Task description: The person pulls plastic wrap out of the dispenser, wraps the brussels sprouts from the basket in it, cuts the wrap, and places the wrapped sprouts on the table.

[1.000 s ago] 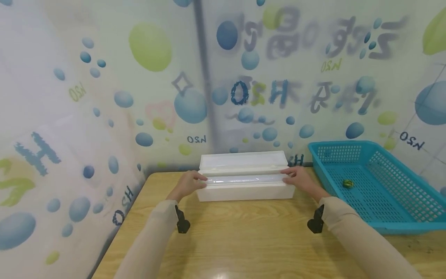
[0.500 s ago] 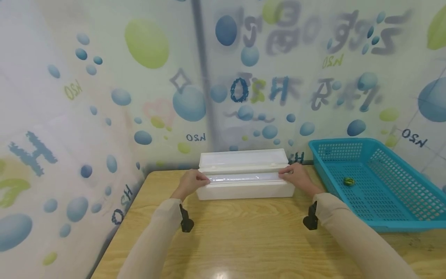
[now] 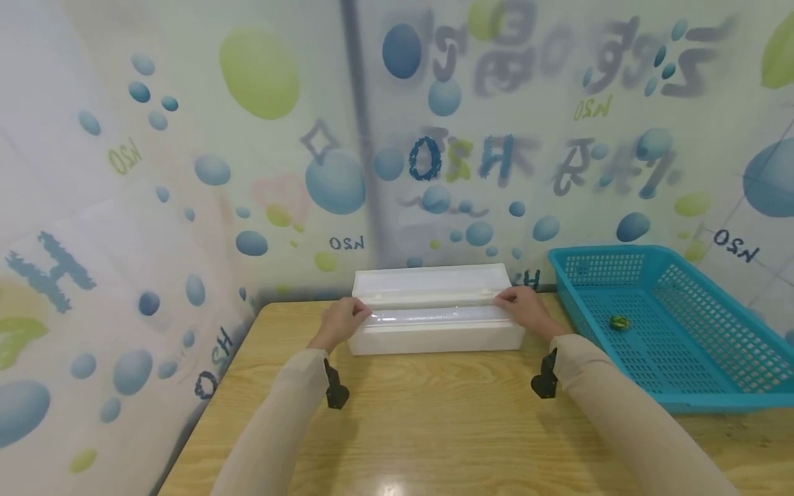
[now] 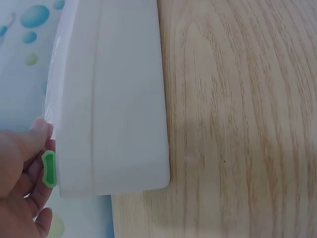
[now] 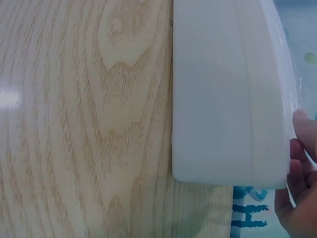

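A long white cling film dispenser box (image 3: pixel 435 339) stands on the wooden table with its lid (image 3: pixel 434 279) tipped back towards the wall. Clear, shiny cling film (image 3: pixel 437 315) lies across its opening. At the left end my left hand (image 3: pixel 341 320) pinches the film's edge between thumb and fingertips. My right hand (image 3: pixel 524 308) pinches the film at the right end, fingers curled. In the left wrist view a small green piece (image 4: pixel 49 169) shows at the box's end beside the left fingers. The right fingertips (image 5: pixel 300 118) sit close along the box's far edge in the right wrist view.
To the right stands a blue plastic basket (image 3: pixel 726 399) with a small green and yellow item (image 3: pixel 619 322) in it. The wooden table (image 3: pixel 422 420) reaches back to a wall (image 3: pixel 285 172) printed with bubbles. A black camera mount is on each wrist.
Both hands have shifted slightly inward and their fingertips have closed together on the film at the box's two ends. The lid stays tipped back. The head view has shifted a little.
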`<state>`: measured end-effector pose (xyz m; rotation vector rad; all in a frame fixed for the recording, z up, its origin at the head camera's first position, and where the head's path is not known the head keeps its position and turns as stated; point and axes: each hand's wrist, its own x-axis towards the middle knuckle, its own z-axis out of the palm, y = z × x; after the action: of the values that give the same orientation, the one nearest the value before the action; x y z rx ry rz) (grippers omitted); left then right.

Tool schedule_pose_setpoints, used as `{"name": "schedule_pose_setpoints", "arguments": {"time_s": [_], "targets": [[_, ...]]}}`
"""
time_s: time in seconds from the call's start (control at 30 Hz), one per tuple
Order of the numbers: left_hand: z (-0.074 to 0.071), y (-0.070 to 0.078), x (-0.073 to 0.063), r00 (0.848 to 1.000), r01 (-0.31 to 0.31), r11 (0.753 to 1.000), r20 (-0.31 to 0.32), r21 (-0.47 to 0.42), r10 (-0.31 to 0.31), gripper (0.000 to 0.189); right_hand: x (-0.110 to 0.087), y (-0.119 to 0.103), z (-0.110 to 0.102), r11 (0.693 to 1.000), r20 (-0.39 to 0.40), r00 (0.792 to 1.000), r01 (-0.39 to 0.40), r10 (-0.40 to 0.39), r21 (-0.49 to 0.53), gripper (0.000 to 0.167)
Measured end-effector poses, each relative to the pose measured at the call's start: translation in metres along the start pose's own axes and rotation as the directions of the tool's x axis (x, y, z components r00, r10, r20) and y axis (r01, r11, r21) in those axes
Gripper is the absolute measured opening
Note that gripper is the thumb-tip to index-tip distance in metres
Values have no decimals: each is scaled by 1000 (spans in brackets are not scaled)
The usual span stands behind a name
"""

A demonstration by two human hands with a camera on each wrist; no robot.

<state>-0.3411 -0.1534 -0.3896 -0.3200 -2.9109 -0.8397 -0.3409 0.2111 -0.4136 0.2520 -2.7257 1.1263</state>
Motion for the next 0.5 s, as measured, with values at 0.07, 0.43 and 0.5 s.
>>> {"name": "schedule_pose_setpoints", "arguments": {"time_s": [0.07,0.43,0.5], "targets": [[0,2,2,1000,-14,1000,-22,5,14,15,1,-2,-1,1000,-8,1000,1,-1,10,21],[-2,9,4,996,-12,1000,-88,-15,10,18,-1,-9,-3,999,-18,999,-29,29,-20,24],[-1,9,2,996,-6,1000,-94,-24,4,18,-1,-10,-2,999,-25,999,-36,35,-19,25]]}}
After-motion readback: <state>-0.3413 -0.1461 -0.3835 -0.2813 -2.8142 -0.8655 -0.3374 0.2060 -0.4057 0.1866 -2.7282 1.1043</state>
